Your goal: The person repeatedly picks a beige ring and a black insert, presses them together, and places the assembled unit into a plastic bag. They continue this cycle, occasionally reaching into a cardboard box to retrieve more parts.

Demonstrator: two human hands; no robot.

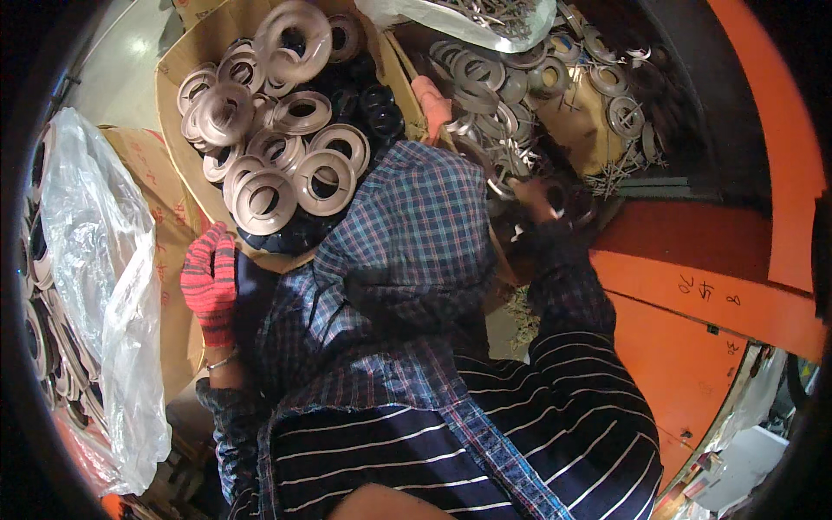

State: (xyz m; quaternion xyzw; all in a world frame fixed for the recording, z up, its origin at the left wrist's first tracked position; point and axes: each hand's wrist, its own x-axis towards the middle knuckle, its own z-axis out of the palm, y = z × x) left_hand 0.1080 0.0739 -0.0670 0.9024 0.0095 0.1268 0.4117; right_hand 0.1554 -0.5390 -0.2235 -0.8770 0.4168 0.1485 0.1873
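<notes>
My left hand (pixel 210 282), in a red and black striped knit glove, rests against the near left edge of a cardboard box (pixel 192 182). Its fingers look stretched out, and I see nothing in them. Inside the box lie several brownish, flanged rings (pixel 264 201) with round holes, and shiny black round parts (pixel 379 110) at its right side. Over to the right, my right hand (pixel 539 199) reaches among dull metal rings (pixel 477 69) and thin metal pins (pixel 611 179). Motion smears its fingers, so whether it holds anything is unclear.
Clear plastic sheeting (pixel 108 286) lies over more rings at the left. A white plastic bag (pixel 485 30) of pins sits at the top. An orange metal frame (pixel 676 338) borders the right side. Checked cloth (pixel 416 217) covers my lap.
</notes>
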